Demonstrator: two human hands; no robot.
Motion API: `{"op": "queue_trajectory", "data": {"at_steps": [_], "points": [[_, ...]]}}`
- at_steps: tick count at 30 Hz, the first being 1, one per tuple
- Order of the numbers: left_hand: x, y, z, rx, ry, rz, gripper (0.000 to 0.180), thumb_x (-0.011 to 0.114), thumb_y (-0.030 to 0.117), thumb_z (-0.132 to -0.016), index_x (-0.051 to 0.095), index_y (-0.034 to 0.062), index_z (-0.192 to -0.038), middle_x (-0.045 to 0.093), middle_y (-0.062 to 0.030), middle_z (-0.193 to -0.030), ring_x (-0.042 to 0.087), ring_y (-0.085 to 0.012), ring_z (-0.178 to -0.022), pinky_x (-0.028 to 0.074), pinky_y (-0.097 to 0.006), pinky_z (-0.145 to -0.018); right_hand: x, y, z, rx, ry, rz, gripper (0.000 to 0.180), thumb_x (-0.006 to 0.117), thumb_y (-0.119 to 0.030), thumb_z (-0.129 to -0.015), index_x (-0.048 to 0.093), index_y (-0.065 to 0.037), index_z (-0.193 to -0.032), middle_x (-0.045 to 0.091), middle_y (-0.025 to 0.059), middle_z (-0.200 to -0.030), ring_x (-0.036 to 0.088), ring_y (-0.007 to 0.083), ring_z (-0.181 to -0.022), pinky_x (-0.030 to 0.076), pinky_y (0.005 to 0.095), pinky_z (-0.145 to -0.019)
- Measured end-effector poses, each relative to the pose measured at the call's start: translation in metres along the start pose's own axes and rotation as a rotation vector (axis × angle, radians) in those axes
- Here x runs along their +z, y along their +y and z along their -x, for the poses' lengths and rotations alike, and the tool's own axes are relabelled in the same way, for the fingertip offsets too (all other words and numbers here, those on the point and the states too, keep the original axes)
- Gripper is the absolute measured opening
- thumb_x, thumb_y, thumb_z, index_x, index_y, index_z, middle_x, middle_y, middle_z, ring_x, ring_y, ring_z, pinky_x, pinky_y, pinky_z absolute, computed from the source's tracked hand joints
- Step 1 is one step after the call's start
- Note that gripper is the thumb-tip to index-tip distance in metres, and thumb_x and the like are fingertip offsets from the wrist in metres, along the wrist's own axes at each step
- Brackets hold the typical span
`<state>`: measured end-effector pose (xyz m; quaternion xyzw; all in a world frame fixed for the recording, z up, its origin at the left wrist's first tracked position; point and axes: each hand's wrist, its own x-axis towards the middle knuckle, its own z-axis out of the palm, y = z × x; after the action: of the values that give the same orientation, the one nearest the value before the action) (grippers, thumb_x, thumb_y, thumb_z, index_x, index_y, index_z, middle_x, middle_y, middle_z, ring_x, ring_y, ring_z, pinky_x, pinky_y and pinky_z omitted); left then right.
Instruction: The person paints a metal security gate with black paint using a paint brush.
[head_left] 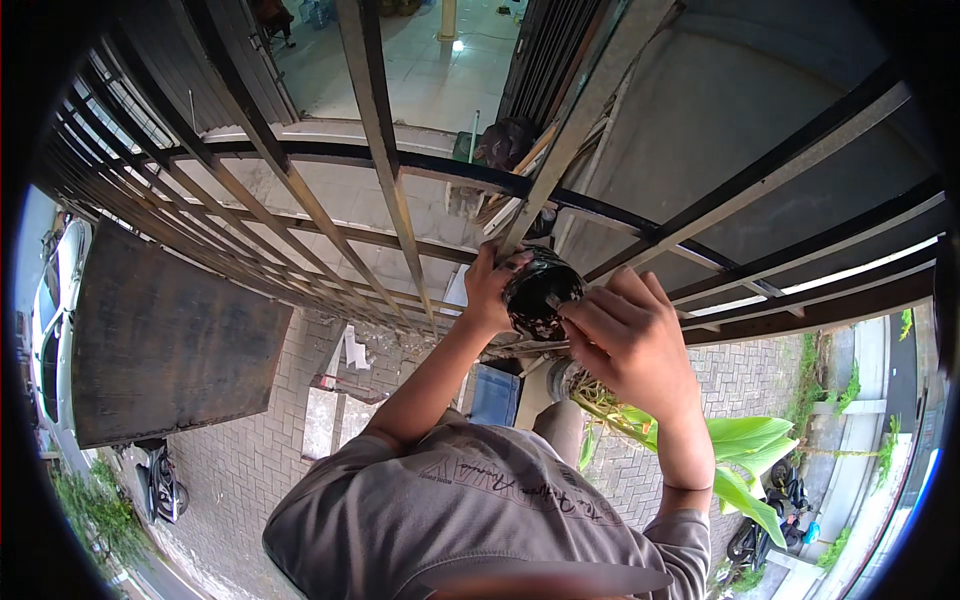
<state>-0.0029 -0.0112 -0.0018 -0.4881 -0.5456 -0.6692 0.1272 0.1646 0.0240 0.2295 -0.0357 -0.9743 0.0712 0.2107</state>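
Note:
Black paint coats the inside and rim of a round can (pixel 530 318), which my left hand (pixel 488 292) grips around its left side, close against the metal fence (pixel 412 222). Over the can's right rim is my right hand (pixel 630 335), its fingers pinched together and pointing into the opening. Whatever they hold is hidden by the fingers and the dark paint. Some fence bars and the curved rail look black, while other faces are brownish grey.
Beyond the bars lie a tiled floor (pixel 420 85) and a dark bag (pixel 507 142). A leafy plant (pixel 745 445) grows by my right arm. To the left stand a large dark panel (pixel 180 335) and a motorcycle (pixel 160 485). Paving (pixel 240 465) lies below me.

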Motion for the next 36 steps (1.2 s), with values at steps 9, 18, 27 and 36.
{"op": "queue_trajectory", "data": {"at_steps": [9, 18, 27, 36], "points": [[0.000, 0.003, -0.007, 0.003, -0.001, -0.002, 0.060, 0.089, 0.037, -0.060, 0.066, 0.0136, -0.110, 0.065, -0.0152, -0.107, 0.067, -0.0354, -0.094, 0.057, -0.043, -0.076, -0.025, 0.007, 0.040, 0.309, 0.334, -0.442, 0.016, 0.075, -0.001, -0.075, 0.070, 0.000, -0.090, 0.066, 0.0090, -0.077, 0.059, 0.0185, -0.064, 0.047, 0.0307, -0.060], [-0.003, 0.003, -0.010, 0.136, -0.002, 0.015, 0.073, 0.088, 0.033, -0.064, 0.053, 0.0154, -0.125, 0.063, -0.0162, -0.108, 0.065, -0.0349, -0.095, 0.057, -0.042, -0.076, 0.010, 0.006, 0.090, 0.400, 0.565, -0.518, 0.016, 0.073, 0.000, -0.080, 0.068, 0.001, -0.095, 0.067, 0.0105, -0.080, 0.061, 0.0167, -0.067, 0.046, 0.0265, -0.062], [0.001, -0.010, -0.002, 0.122, 0.017, 0.030, 0.077, 0.093, 0.041, -0.056, 0.059, 0.0139, -0.118, 0.063, -0.0155, -0.110, 0.064, -0.0369, -0.096, 0.056, -0.047, -0.079, 0.009, 0.006, 0.089, 0.203, 0.438, -0.332, 0.014, 0.073, 0.001, -0.078, 0.065, 0.003, -0.089, 0.069, 0.0135, -0.077, 0.062, 0.0230, -0.063, 0.048, 0.0317, -0.058], [-0.001, -0.003, -0.002, 0.079, -0.011, 0.019, 0.075, 0.094, 0.043, -0.054, 0.063, 0.0120, -0.116, 0.064, -0.0178, -0.110, 0.064, -0.0400, -0.098, 0.055, -0.049, -0.080, 0.021, 0.002, 0.106, 0.277, 0.601, -0.354, 0.014, 0.073, -0.005, -0.080, 0.066, 0.001, -0.090, 0.068, 0.0120, -0.080, 0.063, 0.0236, -0.065, 0.048, 0.0315, -0.062]]}}
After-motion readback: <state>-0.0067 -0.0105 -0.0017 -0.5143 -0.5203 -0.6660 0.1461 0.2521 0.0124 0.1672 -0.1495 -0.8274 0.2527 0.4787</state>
